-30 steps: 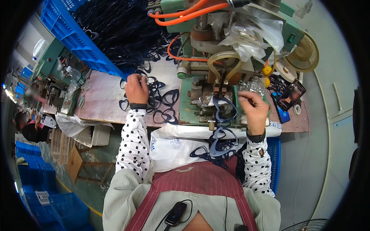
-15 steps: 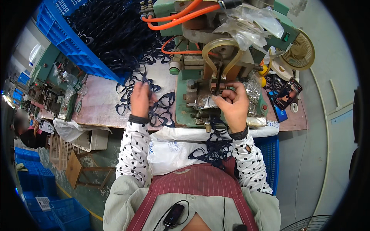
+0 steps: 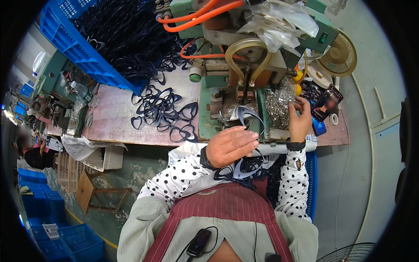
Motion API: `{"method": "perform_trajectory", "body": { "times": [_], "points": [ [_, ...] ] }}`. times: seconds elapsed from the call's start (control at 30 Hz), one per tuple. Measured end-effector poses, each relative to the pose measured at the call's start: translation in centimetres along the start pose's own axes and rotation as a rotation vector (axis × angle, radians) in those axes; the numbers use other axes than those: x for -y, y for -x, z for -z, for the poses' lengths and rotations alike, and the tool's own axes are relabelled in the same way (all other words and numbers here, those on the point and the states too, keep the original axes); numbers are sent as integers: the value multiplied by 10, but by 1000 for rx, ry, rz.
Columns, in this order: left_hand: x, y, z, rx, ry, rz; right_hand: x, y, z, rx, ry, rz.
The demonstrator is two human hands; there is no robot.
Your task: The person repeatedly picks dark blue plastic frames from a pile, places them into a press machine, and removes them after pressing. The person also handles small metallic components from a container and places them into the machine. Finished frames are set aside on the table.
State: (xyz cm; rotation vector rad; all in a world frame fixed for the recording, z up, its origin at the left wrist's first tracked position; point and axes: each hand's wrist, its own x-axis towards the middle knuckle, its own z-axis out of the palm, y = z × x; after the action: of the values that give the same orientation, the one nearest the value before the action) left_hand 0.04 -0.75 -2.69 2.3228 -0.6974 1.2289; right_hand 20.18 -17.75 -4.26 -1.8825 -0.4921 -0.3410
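Observation:
My left hand [image 3: 231, 146] is closed over a dark looped strap-like piece [image 3: 252, 112], in front of the machine's work spot. One curved end shows above the fingers and a loop below them; the fingers hide its middle. Out to the right, my right hand [image 3: 300, 121] has its fingertips pinched at the edge of a heap of small shiny metal parts [image 3: 276, 107]; what lies between them is too small to tell. The green press machine [image 3: 211, 126] stands behind my left hand. More dark looped pieces [image 3: 163, 107] lie on the table to its left.
A blue crate [image 3: 87, 54] heaped with dark pieces stands at back left. Finished-looking loops [image 3: 251, 168] hang below the table edge at my lap. A phone [image 3: 327, 103], a white tape roll [image 3: 334, 119] and a fan [image 3: 338, 54] are at the right.
My left hand has come from the loose loops on the table to the machine's front, with a looped piece. My right hand has left the work spot and moved right to the metal parts.

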Motion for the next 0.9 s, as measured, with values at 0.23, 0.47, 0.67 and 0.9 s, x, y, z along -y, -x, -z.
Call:
{"method": "perform_trajectory", "body": {
  "times": [0.23,0.47,0.67,0.9],
  "points": [
    [-11,-6,0,-27,-102,64,-52,5,5,0,248,15],
    [-12,-9,1,-44,-88,85,-31,18,3,228,731,330],
    [-16,-1,7,53,-129,97,-71,14,-12,141,611,283],
    [58,56,46,-88,-466,95,-48,23,-12,116,667,319]
  ]
}}
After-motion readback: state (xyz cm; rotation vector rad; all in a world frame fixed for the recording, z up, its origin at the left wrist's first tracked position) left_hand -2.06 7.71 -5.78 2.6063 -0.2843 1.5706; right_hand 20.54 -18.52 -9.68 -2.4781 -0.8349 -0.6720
